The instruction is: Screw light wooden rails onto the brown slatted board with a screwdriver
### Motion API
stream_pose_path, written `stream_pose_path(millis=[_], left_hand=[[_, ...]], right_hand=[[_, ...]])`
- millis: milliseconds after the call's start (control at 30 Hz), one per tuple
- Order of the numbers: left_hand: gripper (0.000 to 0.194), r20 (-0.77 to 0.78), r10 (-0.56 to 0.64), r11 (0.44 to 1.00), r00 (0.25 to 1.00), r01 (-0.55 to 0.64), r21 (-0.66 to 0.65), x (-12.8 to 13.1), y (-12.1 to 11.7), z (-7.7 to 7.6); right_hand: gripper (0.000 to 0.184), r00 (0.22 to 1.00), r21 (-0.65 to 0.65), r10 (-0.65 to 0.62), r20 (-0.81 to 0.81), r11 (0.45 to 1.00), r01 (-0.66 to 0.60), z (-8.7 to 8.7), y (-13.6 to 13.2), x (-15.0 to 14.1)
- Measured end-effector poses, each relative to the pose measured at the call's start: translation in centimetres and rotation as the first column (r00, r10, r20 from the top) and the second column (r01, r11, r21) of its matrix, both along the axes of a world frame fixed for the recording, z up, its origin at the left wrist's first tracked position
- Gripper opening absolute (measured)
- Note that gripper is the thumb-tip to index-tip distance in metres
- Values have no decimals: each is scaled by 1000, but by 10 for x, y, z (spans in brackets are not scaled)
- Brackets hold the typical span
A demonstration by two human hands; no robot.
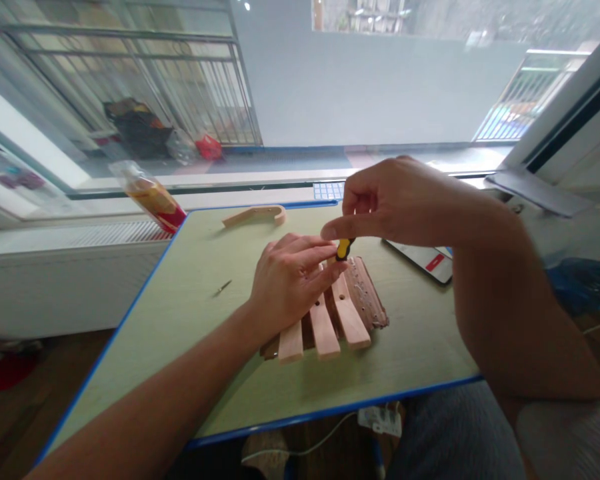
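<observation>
My right hand (380,200) is closed over the top of a small yellow-and-black screwdriver (343,249), which stands nearly upright; its tip is hidden. My left hand (295,273) lies across several pale curved wooden slats (329,328), thumb and fingers closed about the slats close to the screwdriver's lower end. The slats sit side by side over a rough brown wooden board (366,293) with a row of small holes or screws. A dark hole shows in the right-hand slat. My left hand covers the slats' upper parts.
On the green blue-edged table (420,347) lie a loose screw (223,287), a curved wooden strip (255,213) and a phone (425,262) near my right forearm. A plastic bottle (153,200) leans beyond the table's left edge. A window is ahead.
</observation>
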State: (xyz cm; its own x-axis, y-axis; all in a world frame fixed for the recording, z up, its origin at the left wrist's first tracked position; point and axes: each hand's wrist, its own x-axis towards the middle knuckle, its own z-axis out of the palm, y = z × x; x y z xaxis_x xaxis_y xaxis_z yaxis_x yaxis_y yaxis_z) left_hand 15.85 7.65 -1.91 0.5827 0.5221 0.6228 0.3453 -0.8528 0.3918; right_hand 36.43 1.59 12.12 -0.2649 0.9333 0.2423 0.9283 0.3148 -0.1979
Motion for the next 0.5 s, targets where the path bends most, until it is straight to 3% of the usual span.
stream_pose_path(millis=[67,200,500], left_hand=[[27,10,-8,1000,1000,9,-2,-2,1,0],[25,-1,-14,1000,1000,14,-6,-4,2,0],[24,-4,-5,1000,1000,5,12,0,1,0]], right_hand=[[30,995,-9,80,-61,997,-81,3,-4,4],[29,972,-84,195,-130,975,-206,6,-8,9],[17,987,-100,154,-47,982,-158,7,-8,1]])
